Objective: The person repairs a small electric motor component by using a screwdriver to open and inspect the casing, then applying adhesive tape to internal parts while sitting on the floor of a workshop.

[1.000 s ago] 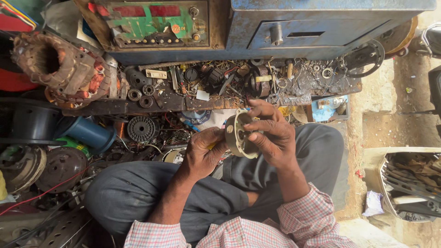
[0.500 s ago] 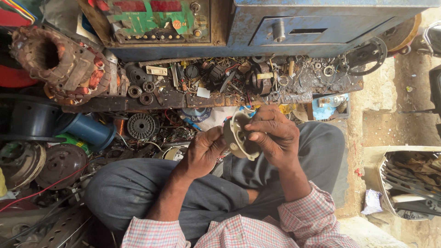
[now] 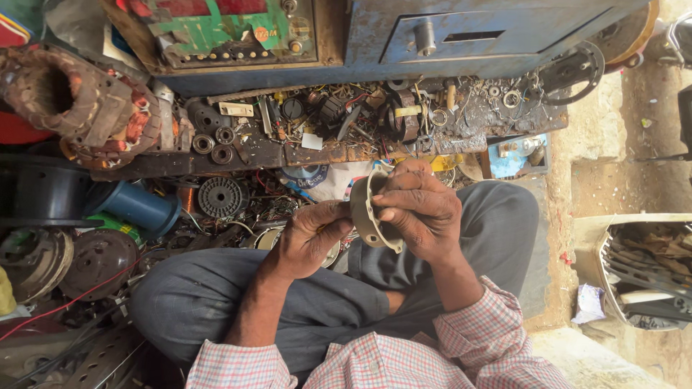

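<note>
My right hand [image 3: 420, 209] grips a round beige metal housing [image 3: 365, 213] with a flanged rim, held on edge above my lap. My left hand [image 3: 311, 236] is closed against the housing's left side, fingers curled at its face; whether it holds a small tool or part is hidden. Both hands sit over my crossed legs in grey trousers [image 3: 216, 302].
A low wooden shelf [image 3: 310, 153] strewn with bearings, wires and small parts runs ahead, under a blue metal cabinet [image 3: 461, 36]. A wound stator [image 3: 79, 108], a blue can [image 3: 137, 205], a finned disc [image 3: 222, 197] and scrap lie left. A box of scrap [image 3: 649, 274] stands right.
The housing has been turned in my hands from showing its open face to standing edge-on, and both hands have risen slightly.
</note>
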